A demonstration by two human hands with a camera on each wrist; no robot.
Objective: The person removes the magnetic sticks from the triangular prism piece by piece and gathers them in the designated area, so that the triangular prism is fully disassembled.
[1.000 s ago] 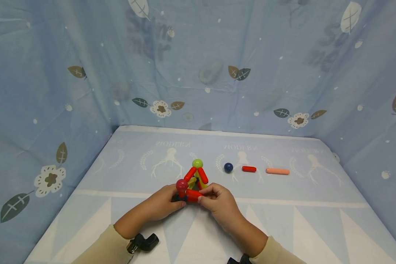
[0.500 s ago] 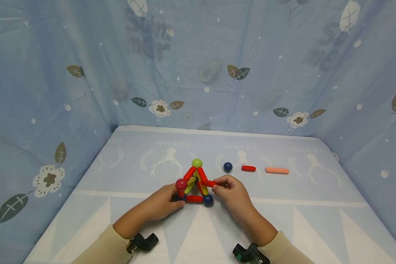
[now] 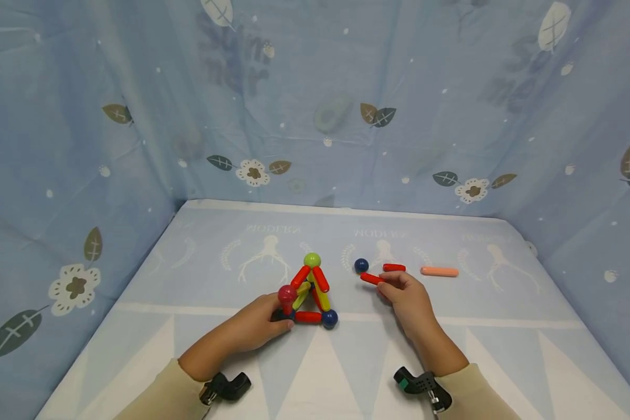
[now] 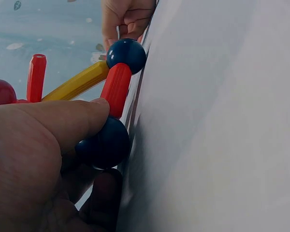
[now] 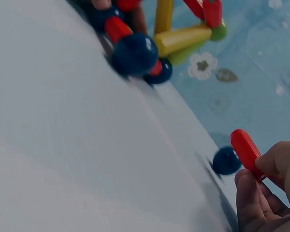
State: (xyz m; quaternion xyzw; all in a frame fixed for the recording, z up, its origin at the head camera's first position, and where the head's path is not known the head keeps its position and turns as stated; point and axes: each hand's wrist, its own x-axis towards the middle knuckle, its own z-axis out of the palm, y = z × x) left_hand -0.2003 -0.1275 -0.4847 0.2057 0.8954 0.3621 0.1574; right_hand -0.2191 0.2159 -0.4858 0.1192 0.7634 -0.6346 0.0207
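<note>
A frame of red and yellow-green magnetic rods [image 3: 308, 317] and balls stands on the table, with a green ball [image 3: 312, 260] at its top. My left hand [image 3: 259, 324] grips the dark blue ball [image 4: 108, 145] at the frame's near left corner, thumb over it and fingers curled beneath. Above that corner rises a short red rod carrying a red ball [image 3: 287, 293]. Another dark blue ball [image 3: 329, 318] forms the near right corner. Off to the right, my right hand [image 3: 412, 300] pinches a red rod [image 5: 246, 150] between thumb and fingers, its free end close to a loose blue ball [image 3: 361, 265].
Behind the right hand lies a second red rod [image 3: 394, 267], and to its right an orange rod [image 3: 439, 272]. Patterned cloth walls [image 3: 315, 116] enclose the table [image 3: 504, 361] at the back and sides.
My right hand has left the frame's near right corner and moved right and back, carrying the red rod away from the frame. My left hand stays on its corner.
</note>
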